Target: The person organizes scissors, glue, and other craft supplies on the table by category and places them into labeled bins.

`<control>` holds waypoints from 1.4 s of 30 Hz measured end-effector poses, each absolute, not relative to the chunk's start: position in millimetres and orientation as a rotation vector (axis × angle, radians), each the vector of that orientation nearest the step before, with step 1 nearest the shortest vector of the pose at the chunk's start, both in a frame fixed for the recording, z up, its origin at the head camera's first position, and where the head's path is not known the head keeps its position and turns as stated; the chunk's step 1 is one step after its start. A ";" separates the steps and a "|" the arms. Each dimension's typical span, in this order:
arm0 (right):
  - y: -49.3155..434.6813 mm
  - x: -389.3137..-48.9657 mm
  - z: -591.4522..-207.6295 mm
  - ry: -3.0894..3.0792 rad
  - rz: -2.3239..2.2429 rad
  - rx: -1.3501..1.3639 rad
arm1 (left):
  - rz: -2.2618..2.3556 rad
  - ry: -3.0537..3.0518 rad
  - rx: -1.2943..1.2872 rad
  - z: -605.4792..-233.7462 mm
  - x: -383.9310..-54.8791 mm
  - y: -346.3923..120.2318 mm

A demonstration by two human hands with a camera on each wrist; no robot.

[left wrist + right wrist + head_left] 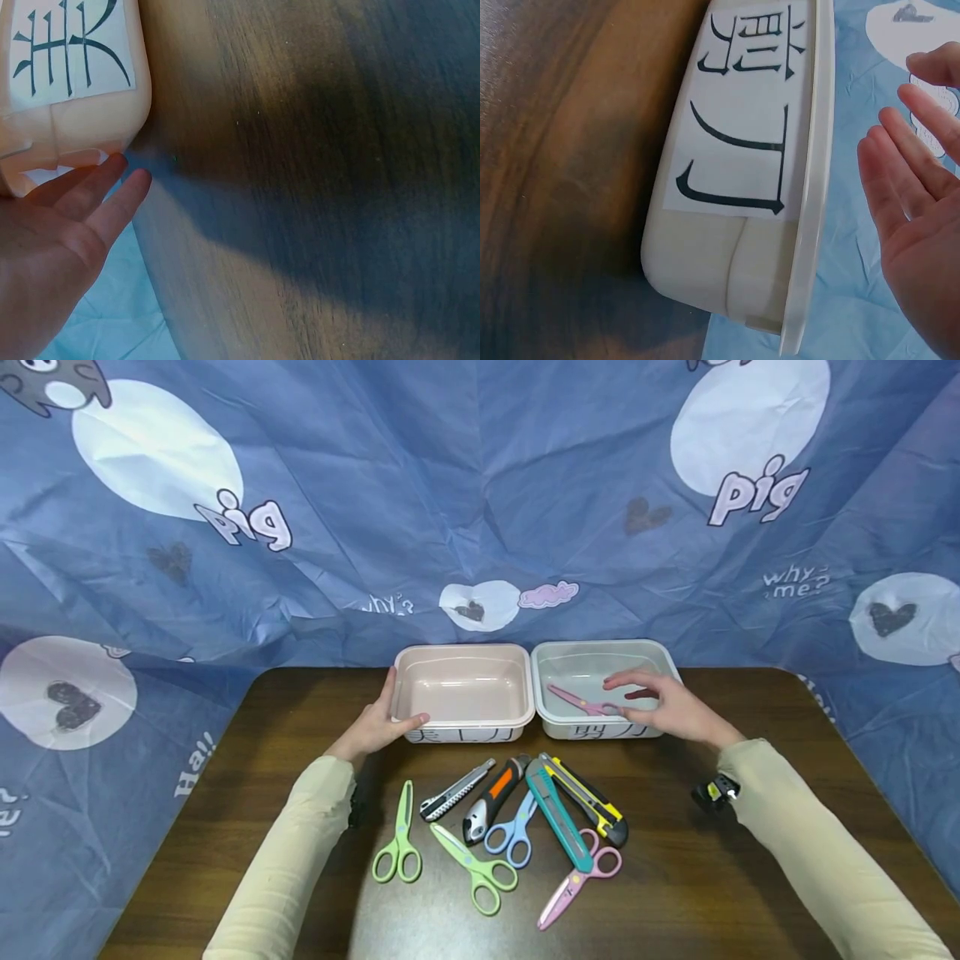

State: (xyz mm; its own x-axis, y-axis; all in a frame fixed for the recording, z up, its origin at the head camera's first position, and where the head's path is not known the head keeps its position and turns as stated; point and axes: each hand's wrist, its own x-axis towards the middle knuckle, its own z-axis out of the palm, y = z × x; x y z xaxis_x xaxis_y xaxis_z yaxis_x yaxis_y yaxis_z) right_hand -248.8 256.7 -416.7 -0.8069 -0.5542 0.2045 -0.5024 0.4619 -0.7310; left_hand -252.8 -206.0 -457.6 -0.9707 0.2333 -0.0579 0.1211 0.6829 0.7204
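Observation:
My left hand (372, 724) rests at the left corner of the pale pink bin (462, 725), its fingers along the outer side and thumb by the front rim. In the left wrist view, those fingers (112, 206) look straight against the bin's end. My right hand (671, 706) is over the pale green bin (600, 727), fingers apart and holding nothing. Beneath it, pink scissors (573, 697) lie inside that bin, their handles close to my thumb. The right wrist view shows the hand (922, 187) above the rim, beside a label with black characters (742, 112).
On the brown table (697, 877) lie green scissors (402, 835), another green pair (472, 864), blue scissors (517, 831) and pink scissors (573, 885). Among them are a silver-black cutter (457, 791), an orange-black cutter (495, 797), a teal cutter (558, 814) and a yellow-black cutter (588, 797). A blue cloth (420, 485) hangs behind.

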 end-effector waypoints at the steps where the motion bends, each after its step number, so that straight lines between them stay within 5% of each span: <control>1: 256.7 -247.4 -416.9 2.630 -1.282 -0.955 | 1.158 2.748 0.294 -457.9 -253.0 -205.9; 42: 237.7 -200.9 -459.2 2.384 -1.344 -1.031 | 1.195 2.671 0.232 -458.2 -255.1 -207.1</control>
State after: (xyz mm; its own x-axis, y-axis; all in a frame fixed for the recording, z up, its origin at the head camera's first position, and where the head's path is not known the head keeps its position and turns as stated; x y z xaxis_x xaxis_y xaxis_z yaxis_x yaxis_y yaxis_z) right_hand -200.9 237.7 -459.2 -0.7309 -0.6670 0.1446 -0.4691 0.3370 -0.8163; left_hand -255.1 -207.1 -458.2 -0.9664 0.2259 -0.1227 0.0591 0.6597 0.7492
